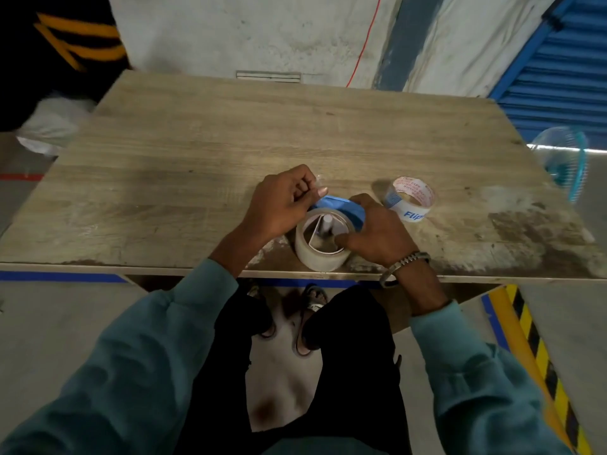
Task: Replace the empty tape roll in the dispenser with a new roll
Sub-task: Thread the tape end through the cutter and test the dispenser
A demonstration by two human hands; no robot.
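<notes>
Nearest the camera, two teal sleeves reach forward over dark trousers and sandalled feet on the concrete floor. At the near edge of the worn wooden bench [197, 152] stands a roll of clear tape [320, 254], its open core facing up; a pale spindle [327, 224] rises inside the core, so the roll sits on the blue dispenser [341, 208], of which only a part shows just beyond the roll. The right hand [377, 231], with a metal watch [405, 261] on its wrist, lies against the right side of the roll and the dispenser, fingers curled around them; its grip is closed on the dispenser, thumb tip at the roll's rim. The left hand [282, 205] is just beyond and left of the roll, its fingers drawn together in a narrow pinch on a strip of clear tape [318, 180] near the dispenser's far end. Farther right on the bench, apart from the hands, a second tape roll [410, 198] stands tilted, with red print inside its core and blue lettering on its side. Beyond the bench's far edge are a grey floor, a red cable [364, 44] and, at far right, blue slatted panels [558, 77].
</notes>
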